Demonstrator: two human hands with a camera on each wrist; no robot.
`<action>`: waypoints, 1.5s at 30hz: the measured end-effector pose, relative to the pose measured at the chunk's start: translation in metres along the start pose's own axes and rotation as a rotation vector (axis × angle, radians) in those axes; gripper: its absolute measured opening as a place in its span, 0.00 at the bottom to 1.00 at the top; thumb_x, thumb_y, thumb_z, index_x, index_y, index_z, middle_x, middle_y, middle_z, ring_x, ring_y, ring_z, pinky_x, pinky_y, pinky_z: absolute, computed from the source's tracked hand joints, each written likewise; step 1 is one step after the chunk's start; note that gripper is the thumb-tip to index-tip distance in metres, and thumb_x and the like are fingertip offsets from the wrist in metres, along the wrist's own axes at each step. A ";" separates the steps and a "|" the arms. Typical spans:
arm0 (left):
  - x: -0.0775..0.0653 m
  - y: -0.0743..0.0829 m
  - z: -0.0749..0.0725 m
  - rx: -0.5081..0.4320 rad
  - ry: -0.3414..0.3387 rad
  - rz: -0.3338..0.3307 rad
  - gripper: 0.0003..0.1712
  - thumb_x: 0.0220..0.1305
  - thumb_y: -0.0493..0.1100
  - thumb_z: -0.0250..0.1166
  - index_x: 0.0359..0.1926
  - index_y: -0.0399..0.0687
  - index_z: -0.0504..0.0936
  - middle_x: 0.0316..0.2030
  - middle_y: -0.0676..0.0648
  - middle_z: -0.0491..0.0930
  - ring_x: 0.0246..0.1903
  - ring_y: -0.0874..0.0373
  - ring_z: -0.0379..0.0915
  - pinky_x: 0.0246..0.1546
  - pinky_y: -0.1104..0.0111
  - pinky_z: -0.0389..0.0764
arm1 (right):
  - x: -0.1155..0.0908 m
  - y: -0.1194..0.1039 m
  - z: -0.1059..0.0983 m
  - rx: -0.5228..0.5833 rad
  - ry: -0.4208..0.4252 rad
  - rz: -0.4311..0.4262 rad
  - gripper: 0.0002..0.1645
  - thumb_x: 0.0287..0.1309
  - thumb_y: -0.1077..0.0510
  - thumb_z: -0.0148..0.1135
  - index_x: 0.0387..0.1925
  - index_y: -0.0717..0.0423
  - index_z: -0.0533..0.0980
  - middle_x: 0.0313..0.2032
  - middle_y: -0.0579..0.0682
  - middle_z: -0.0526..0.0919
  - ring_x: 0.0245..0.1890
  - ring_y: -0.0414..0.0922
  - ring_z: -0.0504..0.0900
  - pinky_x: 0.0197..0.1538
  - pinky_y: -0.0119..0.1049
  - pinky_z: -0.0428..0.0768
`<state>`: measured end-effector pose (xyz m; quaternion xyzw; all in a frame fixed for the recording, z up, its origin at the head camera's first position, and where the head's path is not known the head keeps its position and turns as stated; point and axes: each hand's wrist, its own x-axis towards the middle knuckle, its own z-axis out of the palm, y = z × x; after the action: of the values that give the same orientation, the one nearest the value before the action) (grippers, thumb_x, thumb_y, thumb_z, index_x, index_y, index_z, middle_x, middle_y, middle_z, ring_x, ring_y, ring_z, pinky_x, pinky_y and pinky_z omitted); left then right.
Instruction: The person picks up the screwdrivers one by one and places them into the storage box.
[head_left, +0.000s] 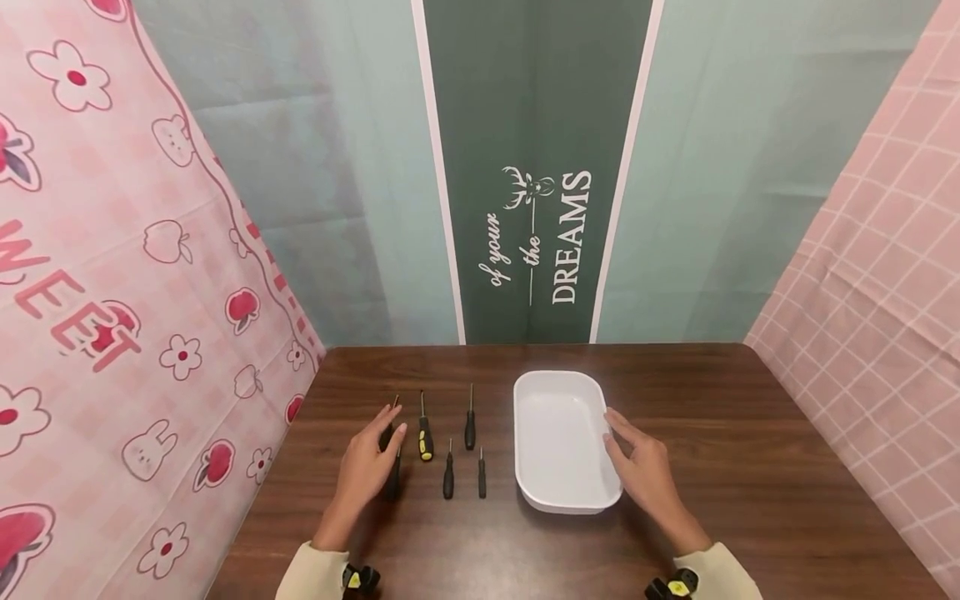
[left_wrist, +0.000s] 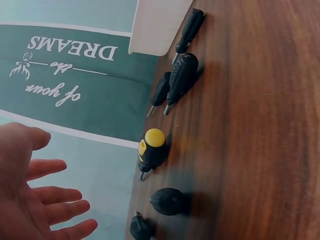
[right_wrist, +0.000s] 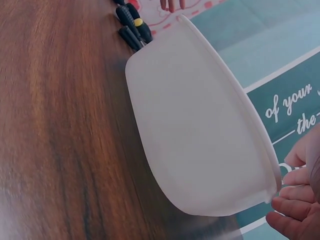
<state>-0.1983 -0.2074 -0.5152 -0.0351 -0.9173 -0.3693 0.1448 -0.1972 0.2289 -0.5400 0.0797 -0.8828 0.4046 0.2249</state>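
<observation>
Above the leftmost screwdrivers in the head view hovers my left hand (head_left: 367, 462), its fingers extended and holding nothing. It partly hides two black screwdrivers (head_left: 393, 483) beneath it. In the left wrist view the fingers are spread, apart from the tools. Just right of that hand lies a black-and-yellow screwdriver (head_left: 425, 439). Several black screwdrivers, one of them long (head_left: 470, 427), lie farther right, tips toward the back. My right hand (head_left: 643, 462) is at the right rim of a white rectangular tray (head_left: 566, 450), fingers nearly straight. Nothing lies inside the tray.
The brown wooden table (head_left: 712, 417) carries the tools and tray. A green printed curtain (head_left: 532, 125) hangs behind its back edge. Pink patterned cloths stand at the left (head_left: 150, 333) and right (head_left: 885, 333).
</observation>
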 end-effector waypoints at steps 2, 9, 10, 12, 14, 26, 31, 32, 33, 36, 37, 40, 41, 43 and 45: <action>-0.002 -0.001 0.000 0.010 0.009 -0.007 0.23 0.73 0.52 0.63 0.64 0.52 0.80 0.66 0.43 0.74 0.64 0.41 0.72 0.57 0.41 0.73 | 0.000 0.000 0.001 0.001 0.016 0.000 0.21 0.60 0.67 0.66 0.56 0.67 0.80 0.58 0.59 0.81 0.59 0.60 0.79 0.55 0.10 0.57; -0.006 -0.008 0.001 0.066 0.059 -0.001 0.17 0.71 0.51 0.64 0.57 0.53 0.85 0.50 0.44 0.86 0.44 0.44 0.84 0.42 0.48 0.79 | -0.001 -0.002 0.005 -0.027 0.057 0.037 0.21 0.58 0.68 0.67 0.54 0.66 0.81 0.57 0.59 0.82 0.58 0.59 0.80 0.55 0.11 0.57; -0.007 -0.008 0.001 0.067 0.057 -0.007 0.17 0.72 0.51 0.64 0.57 0.53 0.86 0.44 0.44 0.87 0.37 0.45 0.83 0.36 0.49 0.79 | -0.001 -0.002 0.006 -0.029 0.060 0.037 0.21 0.58 0.68 0.67 0.54 0.66 0.81 0.56 0.59 0.82 0.58 0.59 0.80 0.55 0.12 0.57; -0.008 -0.009 0.000 0.075 0.066 -0.016 0.16 0.71 0.50 0.64 0.55 0.54 0.86 0.41 0.44 0.87 0.33 0.48 0.80 0.33 0.52 0.78 | -0.002 -0.002 0.007 -0.031 0.066 0.036 0.21 0.57 0.68 0.67 0.54 0.67 0.81 0.56 0.59 0.83 0.57 0.60 0.80 0.55 0.12 0.57; -0.010 -0.010 0.000 0.072 0.070 -0.033 0.15 0.71 0.50 0.65 0.54 0.54 0.87 0.41 0.44 0.86 0.33 0.48 0.80 0.34 0.51 0.77 | -0.003 -0.001 0.008 -0.030 0.080 0.026 0.21 0.56 0.69 0.68 0.53 0.68 0.82 0.55 0.60 0.83 0.56 0.61 0.81 0.55 0.11 0.57; -0.016 -0.022 -0.004 0.137 0.139 -0.071 0.12 0.68 0.47 0.68 0.48 0.48 0.89 0.44 0.46 0.86 0.44 0.44 0.83 0.37 0.47 0.79 | -0.005 0.000 0.015 -0.042 0.141 0.023 0.20 0.51 0.72 0.69 0.49 0.69 0.83 0.51 0.60 0.85 0.54 0.61 0.82 0.54 0.08 0.55; -0.017 -0.024 -0.007 0.188 0.158 -0.118 0.10 0.68 0.47 0.68 0.43 0.48 0.89 0.34 0.50 0.84 0.34 0.50 0.82 0.30 0.52 0.78 | -0.006 0.001 0.017 -0.038 0.154 0.021 0.21 0.51 0.72 0.69 0.50 0.70 0.83 0.51 0.60 0.85 0.54 0.61 0.82 0.54 0.08 0.56; -0.017 -0.024 -0.007 0.192 0.159 -0.126 0.09 0.68 0.47 0.67 0.42 0.48 0.88 0.33 0.51 0.84 0.33 0.51 0.82 0.29 0.52 0.78 | -0.006 0.002 0.017 -0.038 0.154 0.021 0.21 0.51 0.73 0.68 0.50 0.70 0.82 0.51 0.60 0.85 0.54 0.61 0.82 0.54 0.08 0.56; -0.017 -0.024 -0.008 0.195 0.157 -0.134 0.09 0.68 0.47 0.67 0.42 0.49 0.88 0.32 0.51 0.83 0.32 0.52 0.81 0.28 0.53 0.78 | -0.007 0.002 0.018 -0.039 0.153 0.022 0.21 0.51 0.73 0.68 0.50 0.70 0.82 0.52 0.60 0.85 0.54 0.61 0.82 0.54 0.08 0.55; -0.017 -0.025 -0.010 0.202 0.144 -0.153 0.09 0.68 0.47 0.67 0.43 0.49 0.88 0.32 0.52 0.83 0.30 0.54 0.80 0.25 0.56 0.76 | -0.007 0.003 0.019 -0.044 0.151 0.025 0.21 0.51 0.73 0.68 0.50 0.69 0.82 0.52 0.60 0.85 0.55 0.61 0.82 0.55 0.08 0.55; -0.018 -0.026 -0.011 0.203 0.138 -0.158 0.09 0.68 0.47 0.67 0.43 0.49 0.88 0.31 0.52 0.82 0.29 0.55 0.79 0.24 0.56 0.76 | -0.008 0.003 0.019 -0.046 0.150 0.027 0.21 0.51 0.73 0.68 0.51 0.69 0.82 0.52 0.60 0.85 0.55 0.61 0.82 0.55 0.08 0.55; -0.018 -0.027 -0.014 0.205 0.121 -0.169 0.12 0.68 0.47 0.67 0.46 0.46 0.87 0.32 0.50 0.82 0.27 0.55 0.78 0.22 0.58 0.75 | -0.008 0.003 0.020 -0.049 0.152 0.030 0.22 0.52 0.74 0.68 0.51 0.69 0.82 0.52 0.60 0.85 0.55 0.60 0.82 0.55 0.09 0.55; -0.018 -0.028 -0.014 0.207 0.118 -0.173 0.13 0.68 0.47 0.67 0.47 0.45 0.87 0.32 0.49 0.82 0.27 0.54 0.78 0.22 0.57 0.75 | -0.008 0.004 0.020 -0.047 0.152 0.032 0.22 0.52 0.74 0.68 0.51 0.69 0.82 0.52 0.60 0.85 0.55 0.60 0.82 0.55 0.09 0.55; -0.017 -0.028 -0.016 0.212 0.114 -0.181 0.16 0.68 0.48 0.67 0.50 0.43 0.87 0.33 0.48 0.82 0.27 0.51 0.78 0.22 0.56 0.75 | -0.007 0.004 0.020 -0.044 0.154 0.030 0.22 0.52 0.74 0.67 0.51 0.69 0.82 0.52 0.60 0.84 0.55 0.60 0.82 0.55 0.09 0.55; -0.016 -0.029 -0.017 0.214 0.111 -0.190 0.19 0.67 0.48 0.67 0.52 0.41 0.86 0.34 0.46 0.82 0.28 0.49 0.79 0.22 0.54 0.76 | -0.007 0.004 0.020 -0.040 0.154 0.029 0.21 0.53 0.74 0.67 0.52 0.69 0.82 0.52 0.61 0.84 0.55 0.60 0.82 0.55 0.09 0.55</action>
<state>-0.1840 -0.2392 -0.5276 0.0877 -0.9412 -0.2828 0.1626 -0.1991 0.2160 -0.5568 0.0311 -0.8718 0.3951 0.2880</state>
